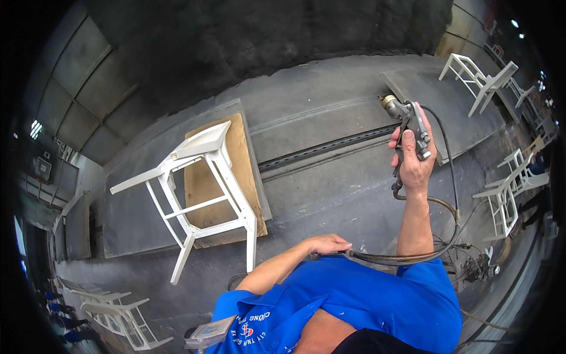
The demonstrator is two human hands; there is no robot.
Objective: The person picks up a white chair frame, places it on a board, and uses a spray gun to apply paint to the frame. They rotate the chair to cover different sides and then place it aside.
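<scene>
My right hand (417,159) is raised, its fingers wrapped round the grip of a metal spray gun (408,121). The gun's nozzle end points up and to the left. Dark hoses (453,177) run from the gun in a loop down to my waist. There my left hand (330,243) is closed on the hose in front of my blue shirt. To the left a white wooden chair (215,162) lies tipped over, its legs toward me, on a brown sheet (253,194) over a grey board. Both hands are apart from the chair.
A dark slotted rail (330,144) runs along the floor from the chair's board to another grey board (454,112). More white chairs stand at far right (486,79), right (506,200) and lower left (121,318). A dark wall (259,41) closes the back.
</scene>
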